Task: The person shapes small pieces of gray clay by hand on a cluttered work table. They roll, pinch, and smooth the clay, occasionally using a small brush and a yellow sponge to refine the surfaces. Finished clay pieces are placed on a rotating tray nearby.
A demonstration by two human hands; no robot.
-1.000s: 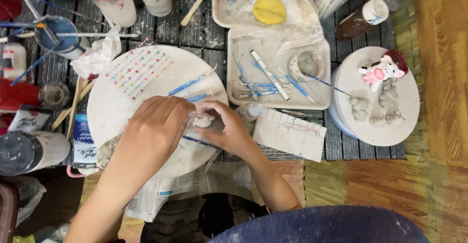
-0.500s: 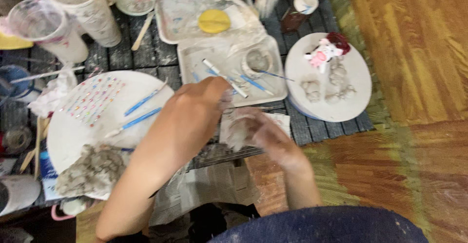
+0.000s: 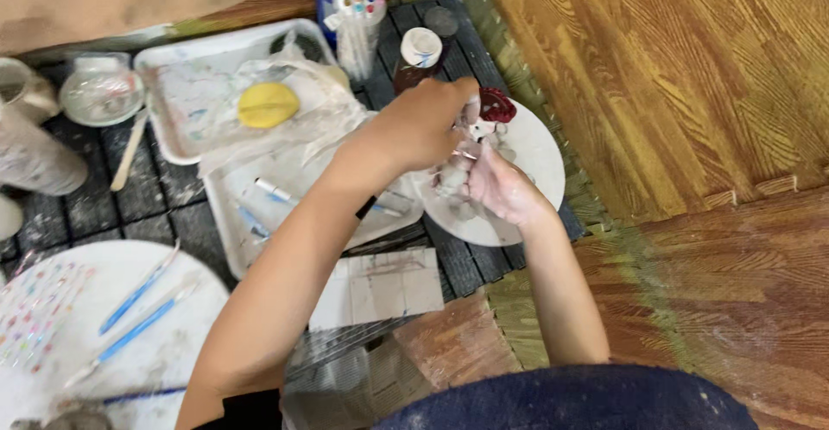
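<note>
Both my hands are over a white round plate (image 3: 537,149) at the right of the dark mat. On the plate stands a small pale clay figure with a dark red cap (image 3: 496,104). My left hand (image 3: 419,128) reaches across from the lower left, fingertips pinched on a small clay bit beside the figure. My right hand (image 3: 501,190) lies palm up on the plate, fingers curled round a grey clay piece (image 3: 449,180). The hands hide much of the figure and where the two hands meet.
White trays (image 3: 177,54) hold a yellow clay lump (image 3: 268,104), crumpled plastic and blue tools (image 3: 259,190). A cup of markers (image 3: 358,7) and a white-capped bottle (image 3: 420,50) stand behind. A large white disc (image 3: 181,344) with blue tools lies lower left. Wooden floor lies to the right.
My view and both hands have shifted right, from the large white disc to the small plate. The right hand carried a grey clay piece across; the left hand now pinches by the figure.
</note>
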